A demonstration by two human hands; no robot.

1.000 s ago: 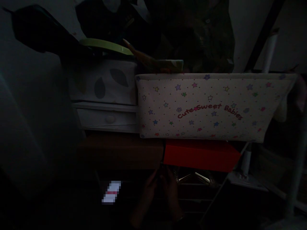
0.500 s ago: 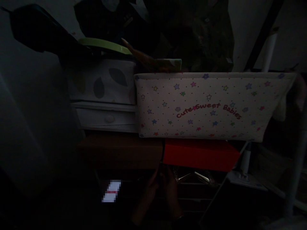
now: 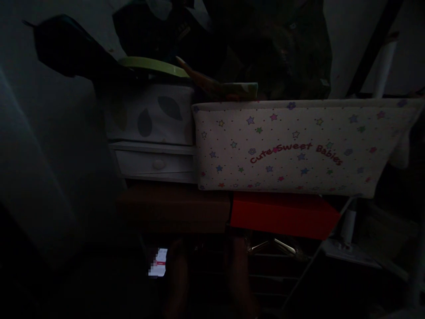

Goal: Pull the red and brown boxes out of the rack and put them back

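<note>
Deep shadow covers both hands. My left hand (image 3: 177, 261) is a blurred dark shape just right of a bright white rectangle (image 3: 161, 261) with a red band, overlapping its edge; contact cannot be made out. My right hand (image 3: 236, 259) reaches up below the seam between a brown box (image 3: 175, 210) and a red-orange box (image 3: 282, 215). Right of that hand lie shiny gold-coloured pieces (image 3: 284, 246), apparently on a dark slatted shelf. The fingers of both hands are too dark to read, and anything in them is hidden.
Above the boxes stands a white fabric bin (image 3: 299, 148) printed with stars and "Cute Sweet Babies". A small white drawer (image 3: 157, 164) and a leaf-patterned box (image 3: 146, 115) are to its left. A pale metal post (image 3: 348, 228) rises at right.
My hands were close together under the boxes; my left hand has moved left to the bright rectangle, partly covering it. My right hand stays near the seam. The whole view has shifted slightly.
</note>
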